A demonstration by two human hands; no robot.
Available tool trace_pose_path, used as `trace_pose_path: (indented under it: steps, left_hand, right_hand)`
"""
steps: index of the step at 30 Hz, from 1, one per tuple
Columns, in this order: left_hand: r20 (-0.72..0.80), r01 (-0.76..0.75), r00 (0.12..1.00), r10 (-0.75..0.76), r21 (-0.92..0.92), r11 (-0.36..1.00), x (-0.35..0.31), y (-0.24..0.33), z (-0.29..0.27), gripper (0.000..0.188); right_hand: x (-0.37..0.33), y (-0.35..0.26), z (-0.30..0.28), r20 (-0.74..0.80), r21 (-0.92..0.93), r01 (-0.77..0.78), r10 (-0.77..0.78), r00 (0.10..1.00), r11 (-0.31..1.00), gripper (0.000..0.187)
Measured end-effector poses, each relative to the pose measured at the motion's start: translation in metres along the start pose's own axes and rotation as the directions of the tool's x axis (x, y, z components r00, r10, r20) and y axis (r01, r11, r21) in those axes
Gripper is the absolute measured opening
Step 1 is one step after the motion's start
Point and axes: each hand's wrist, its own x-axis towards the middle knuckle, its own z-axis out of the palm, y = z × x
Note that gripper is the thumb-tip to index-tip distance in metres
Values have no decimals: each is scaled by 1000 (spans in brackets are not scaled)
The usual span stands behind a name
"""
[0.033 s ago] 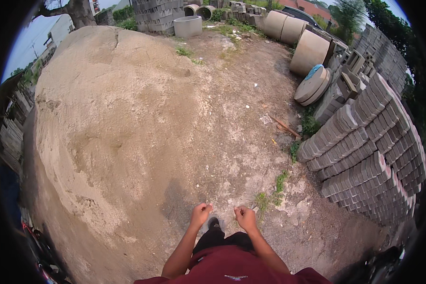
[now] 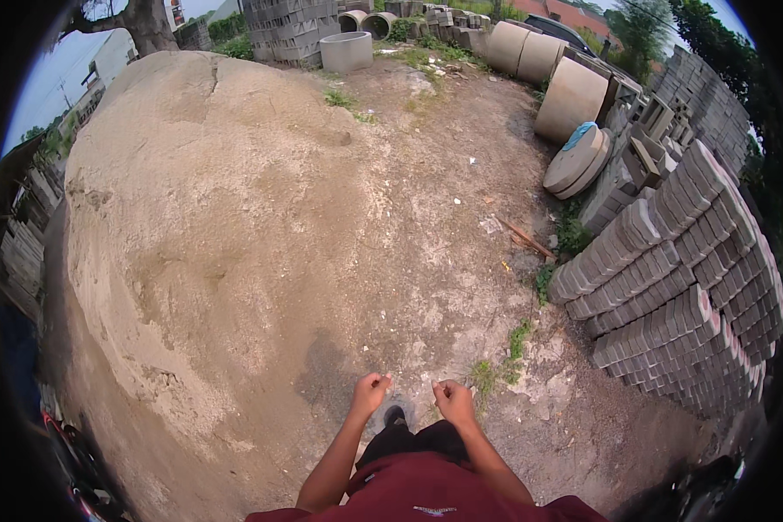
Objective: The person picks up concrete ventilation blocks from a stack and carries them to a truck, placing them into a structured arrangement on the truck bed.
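Note:
My left hand (image 2: 371,393) is held out in front of my body, its fingers curled closed and its thumb toward the middle. A short gap away, my right hand (image 2: 453,399) mirrors it, also closed. I see nothing in either hand, and neither touches anything. Below them is bare, gritty ground (image 2: 418,287), with one dark shoe (image 2: 395,415) showing between my forearms. A large heap of pale sand (image 2: 209,191) rises ahead and to the left. Small green weeds (image 2: 484,376) grow just beyond my right hand.
On the right stand stacked grey paving blocks (image 2: 661,331). Behind them are round concrete slabs (image 2: 574,165) and big concrete pipes (image 2: 571,103). A concrete ring (image 2: 346,54) and stacked hollow blocks (image 2: 291,30) are at the back. A strip of wood (image 2: 527,238) lies near the blocks.
The view has tilted very slightly, so the ground and blocks sit a little lower. Both hands keep nearly the same pose.

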Motion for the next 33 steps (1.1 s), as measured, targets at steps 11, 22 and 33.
trace_pose_path:
  steps: [11, 22, 33]
  left_hand:
    - [23, -18, 1000, 18, -20, 1000, 313, 138, 34, 20]
    - [-17, -17, 1000, 14, -181, 983, 609, 340, 101, 22]
    - [80, 54, 996, -39, -188, 981, 949, 414, 53, 23]
  right_hand:
    - [331, -63, -51, -82, 96, 161, -153, 985, 982, 26]
    - [685, -207, -152, 21, 26, 222, -223, 975, 975, 26]
    - [1025, -336, -98, 120, -61, 231, -223, 967, 971, 27]
